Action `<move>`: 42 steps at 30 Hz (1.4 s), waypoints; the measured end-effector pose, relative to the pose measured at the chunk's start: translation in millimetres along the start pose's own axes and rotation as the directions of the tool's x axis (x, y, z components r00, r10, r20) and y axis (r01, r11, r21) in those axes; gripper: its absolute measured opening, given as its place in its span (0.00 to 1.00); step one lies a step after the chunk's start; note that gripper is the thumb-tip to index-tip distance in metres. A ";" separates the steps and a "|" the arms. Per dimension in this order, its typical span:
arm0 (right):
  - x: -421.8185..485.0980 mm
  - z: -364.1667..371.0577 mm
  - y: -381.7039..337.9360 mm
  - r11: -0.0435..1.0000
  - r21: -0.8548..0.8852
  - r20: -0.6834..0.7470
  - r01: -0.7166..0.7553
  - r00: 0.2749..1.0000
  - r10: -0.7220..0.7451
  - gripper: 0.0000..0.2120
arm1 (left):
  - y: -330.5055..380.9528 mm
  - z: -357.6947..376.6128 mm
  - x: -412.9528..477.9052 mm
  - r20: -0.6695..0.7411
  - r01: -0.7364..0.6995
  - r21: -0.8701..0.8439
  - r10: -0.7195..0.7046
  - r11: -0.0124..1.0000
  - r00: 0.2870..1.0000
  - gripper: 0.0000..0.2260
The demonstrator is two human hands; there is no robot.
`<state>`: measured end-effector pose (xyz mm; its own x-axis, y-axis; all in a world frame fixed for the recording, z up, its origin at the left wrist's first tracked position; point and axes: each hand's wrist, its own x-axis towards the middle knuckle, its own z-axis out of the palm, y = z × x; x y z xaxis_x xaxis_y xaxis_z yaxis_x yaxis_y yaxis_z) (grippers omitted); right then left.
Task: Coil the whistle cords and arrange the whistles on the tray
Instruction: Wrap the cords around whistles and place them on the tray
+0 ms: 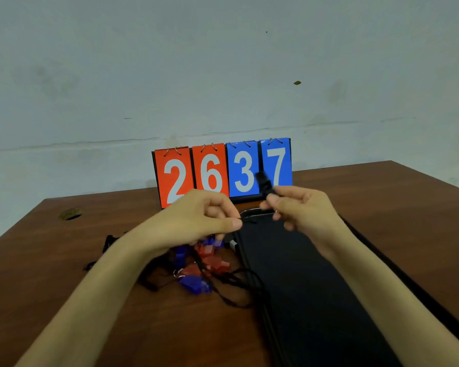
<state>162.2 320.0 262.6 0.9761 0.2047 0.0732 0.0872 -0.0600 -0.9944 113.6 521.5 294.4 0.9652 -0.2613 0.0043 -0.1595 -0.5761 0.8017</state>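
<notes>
Black whistle (pixel 264 182) pinched, right hand (pixel 302 207) | cord (pixel 249 220) pinched, left hand (pixel 204 215) | above tray (pixel 302 287)

Lots of open room on the black tray (pixel 316 287), from its middle down to its near end. Over the tray's far end, two hands close together and in the way: left hand (pixel 196 215) pinching a thin cord (pixel 248 221), right hand (pixel 302 210) holding a black whistle (pixel 264 184). Just behind the tray, a tall scoreboard (pixel 223 170) standing like a wall. Right beside the tray's left side, a messy pile of whistles (pixel 196 266) and black cords (pixel 151 282), some loops over its rim. Farther left and on the right of the tray, bare table (pixel 51 274).
</notes>
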 end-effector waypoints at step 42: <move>0.1 17.2 22.6 0.586 -0.740 0.040 0.330 0.891 -0.451 0.09 | -6.5 17.5 7.8 -0.008 0.029 -0.004 -0.029 1.000 1.000 0.05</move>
<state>160.9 335.5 238.8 0.8228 0.2490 0.5110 0.5207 -0.6907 -0.5018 118.5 509.6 278.7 0.9712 -0.2379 -0.0143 -0.1304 -0.5804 0.8038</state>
